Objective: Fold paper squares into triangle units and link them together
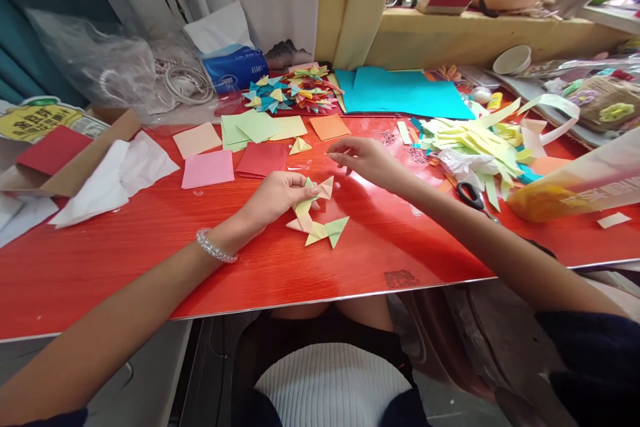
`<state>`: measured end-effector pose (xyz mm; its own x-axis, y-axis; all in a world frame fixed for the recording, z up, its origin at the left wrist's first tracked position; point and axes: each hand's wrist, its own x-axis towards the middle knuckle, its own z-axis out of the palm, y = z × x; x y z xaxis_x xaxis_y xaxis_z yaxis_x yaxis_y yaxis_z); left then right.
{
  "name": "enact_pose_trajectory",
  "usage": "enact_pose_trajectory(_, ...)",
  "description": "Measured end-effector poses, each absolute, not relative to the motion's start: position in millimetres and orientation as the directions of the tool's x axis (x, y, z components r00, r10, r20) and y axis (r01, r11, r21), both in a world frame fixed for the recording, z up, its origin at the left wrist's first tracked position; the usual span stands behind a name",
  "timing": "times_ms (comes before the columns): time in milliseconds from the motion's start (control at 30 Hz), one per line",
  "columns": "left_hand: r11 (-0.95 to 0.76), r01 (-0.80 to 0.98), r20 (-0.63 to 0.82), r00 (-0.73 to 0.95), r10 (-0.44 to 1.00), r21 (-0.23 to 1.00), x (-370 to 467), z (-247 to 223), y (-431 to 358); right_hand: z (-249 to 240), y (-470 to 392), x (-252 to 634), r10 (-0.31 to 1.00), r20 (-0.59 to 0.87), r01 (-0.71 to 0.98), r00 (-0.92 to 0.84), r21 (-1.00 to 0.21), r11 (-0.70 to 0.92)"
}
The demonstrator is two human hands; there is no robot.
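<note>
Between the thumb and fingers of my left hand [283, 199] is a folded paper chain [316, 233], made of pale yellow, green and peach pointed pieces joined in a curve. Its lower end hangs toward the near side, close above or on the red table. My right hand [361, 159] hovers to the right with its fingers bent and apart, and I see nothing in it. Just left of its fingertips lies a small folded yellow paper piece [300, 147]. Beyond my left hand rest a red paper stack [263, 159] and a pink paper stack [208, 169].
The red table [150, 267] also bears green paper squares [250, 128], an orange square [330, 127] and a pile of folded stars [305, 90]. Blue sheets [405, 93] lie at the back. Scissors [473, 196] and yellow strips [465, 140] are on the right, a cardboard box [90, 153] left.
</note>
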<state>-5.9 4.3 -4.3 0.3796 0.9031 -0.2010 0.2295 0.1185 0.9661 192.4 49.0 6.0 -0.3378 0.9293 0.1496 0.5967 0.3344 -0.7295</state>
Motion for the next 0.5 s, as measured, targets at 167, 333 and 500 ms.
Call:
enact_pose_trajectory(167, 0.176, 0.199, -0.245, 0.412, 0.878, 0.964, -7.4, -5.6, 6.3, -4.9, 104.1, 160.9, 0.875, 0.276, 0.753, -0.398, -0.447, 0.484)
enact_pose_trajectory(333, 0.165, 0.197, -0.235, 0.422, 0.876, 0.966, -8.2, -0.1, 4.8, -20.7, 120.7, 131.5, 0.867, 0.263, 0.778, -0.424, -0.384, 0.497)
enact_pose_trajectory(500, 0.101, 0.206, -0.178, 0.397, 0.901, 0.973, -7.6, -1.0, 5.9, -11.2, 108.1, 145.9, 0.875, 0.330, 0.676, -0.354, -0.557, 0.483)
